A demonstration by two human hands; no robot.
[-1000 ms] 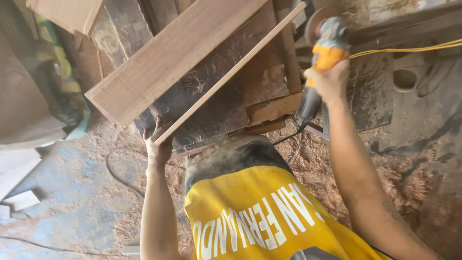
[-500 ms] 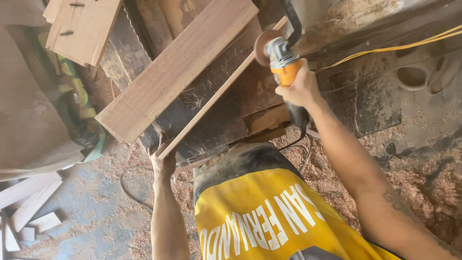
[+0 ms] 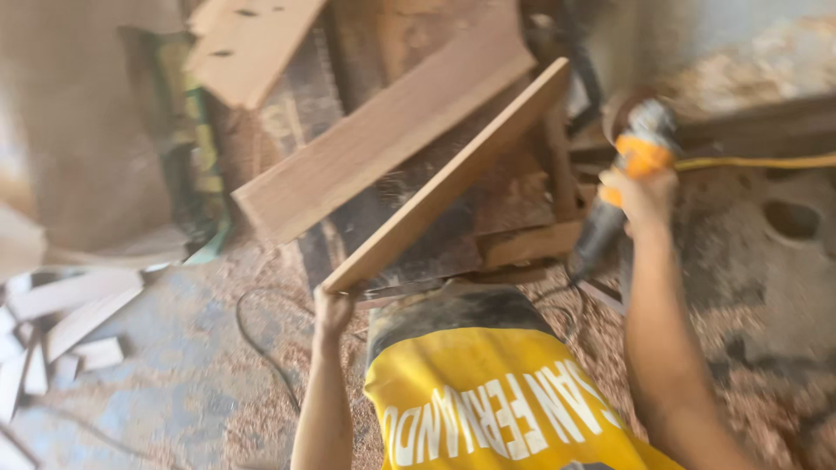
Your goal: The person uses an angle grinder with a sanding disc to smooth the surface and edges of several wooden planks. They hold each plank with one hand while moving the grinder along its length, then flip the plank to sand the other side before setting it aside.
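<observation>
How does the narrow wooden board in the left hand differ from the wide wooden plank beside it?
The narrow wooden board shows a slim face; the wide wooden plank shows a much broader one. The left hand grips the board's lower end, while no hand touches the plank. The board's top end reaches further right, toward the orange power tool in the right hand. Both are pale brown, bare wood, slanting up to the right.

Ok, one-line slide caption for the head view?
Left hand grips a wooden board; right hand holds an orange angle grinder.

Sawdust-strewn floor (image 3: 157,409) bears wood offcuts (image 3: 61,322), a cable (image 3: 261,348).
</observation>
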